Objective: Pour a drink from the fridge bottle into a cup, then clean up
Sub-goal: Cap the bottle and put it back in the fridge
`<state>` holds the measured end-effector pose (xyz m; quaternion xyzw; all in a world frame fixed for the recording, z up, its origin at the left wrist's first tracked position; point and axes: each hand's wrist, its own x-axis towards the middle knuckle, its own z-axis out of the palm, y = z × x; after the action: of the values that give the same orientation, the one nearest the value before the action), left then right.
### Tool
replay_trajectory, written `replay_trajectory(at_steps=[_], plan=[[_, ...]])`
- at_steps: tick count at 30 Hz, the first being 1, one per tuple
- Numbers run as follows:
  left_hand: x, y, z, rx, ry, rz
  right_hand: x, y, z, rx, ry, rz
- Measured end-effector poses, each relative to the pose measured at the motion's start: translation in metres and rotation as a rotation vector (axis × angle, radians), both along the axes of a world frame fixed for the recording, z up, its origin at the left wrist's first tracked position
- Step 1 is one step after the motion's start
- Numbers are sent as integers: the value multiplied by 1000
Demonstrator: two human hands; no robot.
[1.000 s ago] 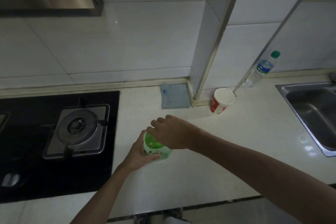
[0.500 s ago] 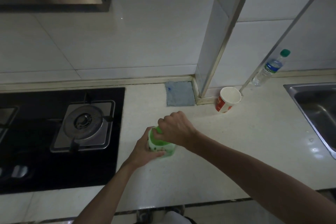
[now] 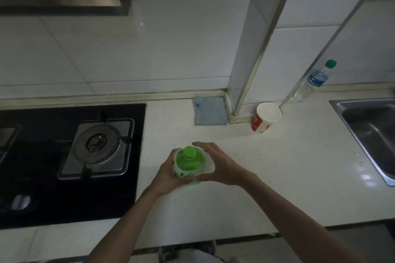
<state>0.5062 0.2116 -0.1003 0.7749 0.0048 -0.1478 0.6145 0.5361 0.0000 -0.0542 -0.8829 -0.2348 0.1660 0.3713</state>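
The green bottle point(image 3: 188, 164) stands upright on the white counter point(image 3: 277, 177), long axis vertical and seen from above, with its green cap point(image 3: 189, 153) on. The left hand point(image 3: 166, 174) grips its body from 8 o'clock. The right hand point(image 3: 220, 164) is spread and loose at 3 o'clock; I cannot tell if it touches. The empty paper cup point(image 3: 266, 117) lies well apart at 1 o'clock, nearer the right hand. The bottle's lower body and fill level are hidden by the hands.
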Motion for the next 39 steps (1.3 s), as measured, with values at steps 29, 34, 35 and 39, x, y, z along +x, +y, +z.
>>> replay_trajectory(at_steps=[29,34,35,39], plan=[[48,16,167,-299,-140,52,49,13,230,492,-97,-151],[57,27,219,-346,-161,40,52,22,279,509,-133,-149],[59,29,229,-344,-170,28,51,25,290,507,-145,-149],[63,37,266,-384,-176,-5,45,36,326,515,-207,-138]])
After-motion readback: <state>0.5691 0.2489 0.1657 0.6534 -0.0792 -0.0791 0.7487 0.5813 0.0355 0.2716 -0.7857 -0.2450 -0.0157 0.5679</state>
